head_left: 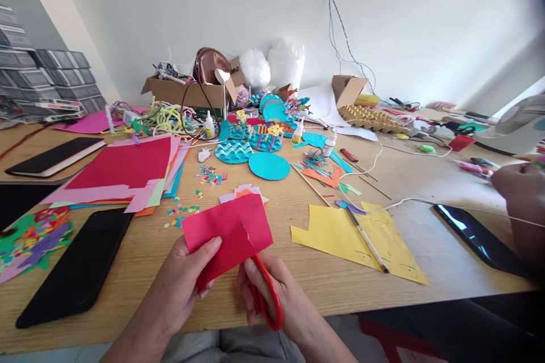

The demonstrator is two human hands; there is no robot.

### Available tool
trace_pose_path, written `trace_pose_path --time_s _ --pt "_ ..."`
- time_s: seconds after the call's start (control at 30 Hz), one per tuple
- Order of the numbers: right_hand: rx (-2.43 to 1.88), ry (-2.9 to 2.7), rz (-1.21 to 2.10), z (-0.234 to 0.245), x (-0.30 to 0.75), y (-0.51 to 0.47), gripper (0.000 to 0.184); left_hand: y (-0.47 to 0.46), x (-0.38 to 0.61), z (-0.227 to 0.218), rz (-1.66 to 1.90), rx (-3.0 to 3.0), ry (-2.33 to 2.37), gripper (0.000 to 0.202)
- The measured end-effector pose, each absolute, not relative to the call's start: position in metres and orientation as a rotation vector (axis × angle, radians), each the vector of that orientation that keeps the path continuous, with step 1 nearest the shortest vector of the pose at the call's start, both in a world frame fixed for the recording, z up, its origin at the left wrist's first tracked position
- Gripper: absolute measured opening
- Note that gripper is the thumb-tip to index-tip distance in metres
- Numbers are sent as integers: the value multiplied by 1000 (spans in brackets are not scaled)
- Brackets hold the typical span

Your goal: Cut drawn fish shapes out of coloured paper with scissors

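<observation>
My left hand point(181, 278) grips a piece of red paper point(225, 227) by its left side, thumb on top. My right hand point(272, 289) is closed round the red handles of a pair of scissors point(272, 300) at the paper's lower edge. A cut line runs up into the paper from there; the blades are mostly hidden by the paper. Just behind the paper lie small pink and orange paper scraps point(242, 191). To the right, a pen point(367, 241) rests across a yellow paper sheet point(332, 232) with drawn outlines.
Stacked coloured paper point(123, 161) and a black phone point(76, 266) lie at left. Blue card discs point(269, 165), glue bottles point(327, 144) and a cardboard box point(191, 93) stand behind. At right are another phone point(477, 238), a white cable point(409, 199) and another person's hand point(517, 187).
</observation>
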State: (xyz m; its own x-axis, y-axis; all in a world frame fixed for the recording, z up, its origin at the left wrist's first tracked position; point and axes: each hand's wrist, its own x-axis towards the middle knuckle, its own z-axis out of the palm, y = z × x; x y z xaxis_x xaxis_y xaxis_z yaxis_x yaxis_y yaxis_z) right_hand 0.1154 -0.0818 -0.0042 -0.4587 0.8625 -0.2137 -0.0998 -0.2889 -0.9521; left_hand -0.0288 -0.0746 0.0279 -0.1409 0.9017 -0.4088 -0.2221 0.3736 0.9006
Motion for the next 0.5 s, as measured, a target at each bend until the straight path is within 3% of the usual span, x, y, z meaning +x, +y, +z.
trace_pose_path --time_s 0.5 --pt "-1039 -1238 1791 -7 112 -83 57 -78 -25 28 1086 643 1388 29"
